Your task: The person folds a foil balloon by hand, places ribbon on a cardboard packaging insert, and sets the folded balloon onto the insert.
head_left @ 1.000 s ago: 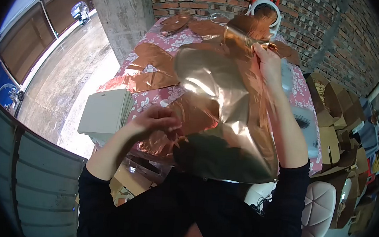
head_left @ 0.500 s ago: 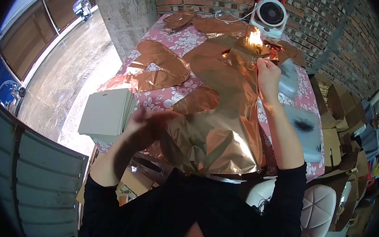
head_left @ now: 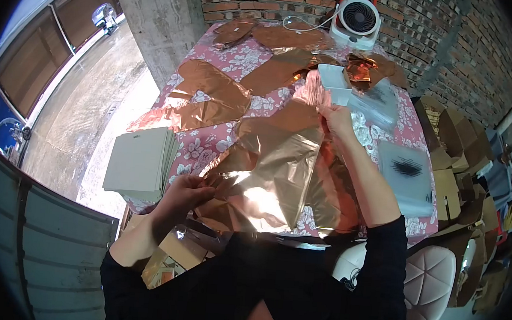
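Observation:
A large, flat copper-coloured foil balloon [head_left: 267,167] lies creased across the near part of the table in front of me. My left hand [head_left: 185,198] pinches its left edge, thumb and fingers together. Farther away, my right hand [head_left: 336,121] is closed on the balloon's upper right edge. A small white box [head_left: 334,82] stands just beyond my right hand, and pinkish shiny strips [head_left: 314,92] lie against its left side. Another flat foil balloon [head_left: 204,96] rests on the table to the left. More copper foil [head_left: 334,196] shows under the right side of the held one.
A stack of grey cards [head_left: 139,160] sits at the left edge of the flowered tablecloth [head_left: 193,152]. Clear plastic bags [head_left: 408,178] lie on the right. At the back stands a white fan [head_left: 357,20]. Cardboard boxes [head_left: 446,187] and a white chair [head_left: 430,282] are right of the table.
My right hand has come nearer and lower, drawing the foil towards me and uncovering the white box. My left hand, blurred before, now grips the foil's left edge.

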`<act>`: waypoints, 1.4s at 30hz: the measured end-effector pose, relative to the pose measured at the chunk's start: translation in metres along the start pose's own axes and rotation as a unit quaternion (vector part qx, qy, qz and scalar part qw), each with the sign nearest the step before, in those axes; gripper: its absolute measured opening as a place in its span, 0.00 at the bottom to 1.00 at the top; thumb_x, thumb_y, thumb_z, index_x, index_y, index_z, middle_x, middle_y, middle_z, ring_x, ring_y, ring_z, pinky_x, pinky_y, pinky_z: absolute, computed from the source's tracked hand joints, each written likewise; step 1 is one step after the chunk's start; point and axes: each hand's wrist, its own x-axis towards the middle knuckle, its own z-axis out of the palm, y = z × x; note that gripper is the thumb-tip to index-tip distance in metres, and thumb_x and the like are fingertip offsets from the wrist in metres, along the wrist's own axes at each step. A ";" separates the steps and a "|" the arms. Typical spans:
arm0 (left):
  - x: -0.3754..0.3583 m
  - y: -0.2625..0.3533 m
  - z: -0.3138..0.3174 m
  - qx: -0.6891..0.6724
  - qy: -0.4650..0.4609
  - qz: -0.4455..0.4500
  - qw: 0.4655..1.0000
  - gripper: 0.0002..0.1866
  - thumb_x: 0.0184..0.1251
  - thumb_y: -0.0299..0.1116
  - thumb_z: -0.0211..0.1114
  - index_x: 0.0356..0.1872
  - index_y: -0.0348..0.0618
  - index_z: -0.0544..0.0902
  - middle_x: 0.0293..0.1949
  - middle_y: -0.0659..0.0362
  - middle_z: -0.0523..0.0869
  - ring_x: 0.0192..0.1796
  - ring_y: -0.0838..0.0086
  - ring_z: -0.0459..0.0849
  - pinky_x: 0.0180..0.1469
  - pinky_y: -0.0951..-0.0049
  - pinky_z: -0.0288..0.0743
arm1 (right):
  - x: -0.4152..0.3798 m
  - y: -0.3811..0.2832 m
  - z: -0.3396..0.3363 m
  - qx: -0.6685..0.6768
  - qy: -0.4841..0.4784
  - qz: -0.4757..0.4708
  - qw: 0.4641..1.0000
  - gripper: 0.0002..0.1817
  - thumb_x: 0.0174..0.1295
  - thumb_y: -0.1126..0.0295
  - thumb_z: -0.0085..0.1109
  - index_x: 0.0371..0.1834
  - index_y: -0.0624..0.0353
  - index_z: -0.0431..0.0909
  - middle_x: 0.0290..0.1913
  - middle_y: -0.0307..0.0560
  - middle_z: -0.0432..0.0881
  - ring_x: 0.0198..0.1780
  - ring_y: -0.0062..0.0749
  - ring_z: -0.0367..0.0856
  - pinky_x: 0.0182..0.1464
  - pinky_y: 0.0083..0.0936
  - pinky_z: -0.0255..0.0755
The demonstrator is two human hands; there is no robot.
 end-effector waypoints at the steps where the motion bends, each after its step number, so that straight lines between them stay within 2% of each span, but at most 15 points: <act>1: 0.002 -0.002 -0.005 0.035 -0.009 0.002 0.999 0.08 0.66 0.31 0.69 0.29 0.39 0.83 0.20 0.68 0.77 0.19 0.85 0.72 0.21 0.81 0.64 | 0.004 0.004 0.001 0.001 0.000 0.000 1.000 0.16 0.64 0.68 0.61 0.18 0.62 0.79 0.13 0.41 0.75 0.11 0.25 0.69 0.14 0.26 0.58; 3: -0.001 0.014 0.003 0.044 0.008 -0.024 0.999 0.10 0.66 0.31 0.69 0.25 0.41 0.81 0.18 0.67 0.75 0.18 0.85 0.71 0.19 0.80 0.63 | 0.006 0.010 0.005 -0.059 0.003 -0.021 0.998 0.15 0.64 0.68 0.61 0.19 0.63 0.80 0.14 0.42 0.76 0.13 0.25 0.72 0.15 0.25 0.61; 4: 0.004 0.014 0.003 0.060 0.015 -0.032 0.998 0.10 0.66 0.30 0.68 0.25 0.40 0.81 0.18 0.67 0.75 0.18 0.84 0.72 0.19 0.79 0.64 | 0.013 0.015 0.004 -0.116 0.011 -0.011 0.993 0.16 0.63 0.65 0.61 0.22 0.65 0.83 0.16 0.49 0.80 0.17 0.32 0.80 0.22 0.31 0.71; 5: 0.008 0.014 0.003 0.077 0.021 -0.039 0.996 0.09 0.66 0.30 0.67 0.26 0.39 0.81 0.18 0.67 0.75 0.18 0.84 0.73 0.19 0.79 0.64 | 0.017 0.018 0.000 -0.115 0.012 -0.009 0.993 0.16 0.63 0.65 0.61 0.22 0.65 0.83 0.16 0.49 0.80 0.17 0.32 0.80 0.22 0.31 0.71; 7: 0.008 0.022 0.005 0.085 0.014 -0.048 0.995 0.09 0.66 0.30 0.67 0.28 0.37 0.82 0.19 0.67 0.75 0.18 0.82 0.73 0.19 0.77 0.64 | 0.021 0.027 -0.010 -0.340 0.050 -0.091 0.935 0.18 0.65 0.61 0.58 0.26 0.65 0.85 0.20 0.53 0.84 0.26 0.38 0.86 0.34 0.36 0.78; 8: 0.007 0.027 0.007 0.076 0.009 -0.049 0.996 0.08 0.66 0.30 0.67 0.30 0.35 0.83 0.20 0.66 0.76 0.19 0.82 0.74 0.19 0.77 0.65 | 0.017 0.022 -0.016 -0.340 0.052 -0.087 0.935 0.18 0.65 0.61 0.58 0.26 0.65 0.85 0.20 0.53 0.84 0.26 0.38 0.86 0.34 0.36 0.78; 10: 0.010 0.027 0.007 0.067 0.003 -0.055 0.996 0.08 0.66 0.30 0.67 0.32 0.33 0.84 0.21 0.66 0.76 0.20 0.81 0.74 0.20 0.77 0.65 | 0.000 0.000 -0.030 -0.365 0.040 -0.038 0.930 0.20 0.66 0.57 0.55 0.29 0.63 0.86 0.24 0.54 0.86 0.31 0.41 0.89 0.42 0.38 0.79; 13: 0.020 0.021 -0.001 0.114 -0.006 -0.056 0.992 0.09 0.65 0.30 0.67 0.35 0.32 0.85 0.22 0.66 0.77 0.22 0.82 0.74 0.22 0.79 0.64 | -0.019 -0.004 -0.053 -0.306 0.053 -0.069 0.948 0.22 0.68 0.56 0.53 0.29 0.63 0.86 0.22 0.51 0.86 0.29 0.39 0.88 0.39 0.36 0.79; 16: 0.021 0.028 0.002 0.210 -0.005 -0.026 0.977 0.08 0.64 0.31 0.68 0.34 0.36 0.86 0.22 0.68 0.76 0.23 0.85 0.71 0.25 0.79 0.63 | -0.044 -0.010 -0.071 -0.264 0.053 -0.064 0.961 0.19 0.68 0.60 0.53 0.29 0.64 0.85 0.21 0.48 0.86 0.25 0.31 0.85 0.35 0.32 0.76; 19: 0.029 0.024 -0.001 0.231 -0.036 0.004 0.972 0.07 0.64 0.31 0.68 0.34 0.38 0.87 0.20 0.68 0.75 0.21 0.85 0.71 0.23 0.79 0.64 | -0.069 -0.010 -0.082 -0.200 0.047 -0.053 0.977 0.17 0.68 0.64 0.55 0.28 0.64 0.85 0.21 0.44 0.86 0.24 0.23 0.81 0.32 0.29 0.73; 21: 0.021 0.040 0.010 0.213 -0.052 -0.023 0.976 0.06 0.66 0.30 0.67 0.34 0.39 0.88 0.18 0.68 0.75 0.20 0.85 0.72 0.21 0.79 0.65 | -0.088 -0.012 -0.084 -0.144 0.012 -0.040 0.989 0.13 0.71 0.66 0.54 0.39 0.65 0.84 0.23 0.43 0.84 0.18 0.14 0.69 0.21 0.17 0.60; 27: 0.023 0.039 0.014 0.232 -0.115 0.018 0.966 0.07 0.69 0.28 0.66 0.33 0.38 0.88 0.17 0.66 0.77 0.17 0.84 0.71 0.19 0.80 0.63 | -0.118 -0.010 -0.076 -0.140 -0.038 -0.058 0.988 0.14 0.74 0.65 0.52 0.39 0.64 0.84 0.24 0.40 0.84 0.20 0.12 0.69 0.21 0.17 0.60; 32: 0.024 0.032 0.013 0.151 -0.089 0.009 0.984 0.09 0.67 0.32 0.69 0.28 0.38 0.88 0.16 0.66 0.76 0.15 0.85 0.69 0.17 0.81 0.60 | -0.130 -0.014 -0.074 -0.124 -0.050 -0.037 0.990 0.14 0.74 0.65 0.52 0.40 0.63 0.84 0.24 0.39 0.83 0.19 0.12 0.69 0.21 0.16 0.61; 36: 0.029 0.027 0.011 0.164 -0.051 0.002 0.985 0.11 0.66 0.34 0.69 0.26 0.39 0.87 0.15 0.67 0.76 0.14 0.85 0.68 0.16 0.80 0.59 | -0.133 -0.008 -0.079 -0.120 -0.047 -0.054 0.990 0.14 0.73 0.65 0.53 0.38 0.64 0.84 0.23 0.39 0.84 0.20 0.13 0.71 0.23 0.18 0.64; 42: 0.035 0.029 0.007 0.186 -0.060 0.016 0.981 0.12 0.65 0.35 0.70 0.25 0.38 0.87 0.14 0.67 0.75 0.14 0.85 0.68 0.16 0.80 0.59 | -0.140 -0.003 -0.081 -0.111 -0.039 -0.054 0.992 0.14 0.73 0.65 0.54 0.38 0.64 0.85 0.24 0.40 0.85 0.23 0.16 0.77 0.27 0.20 0.69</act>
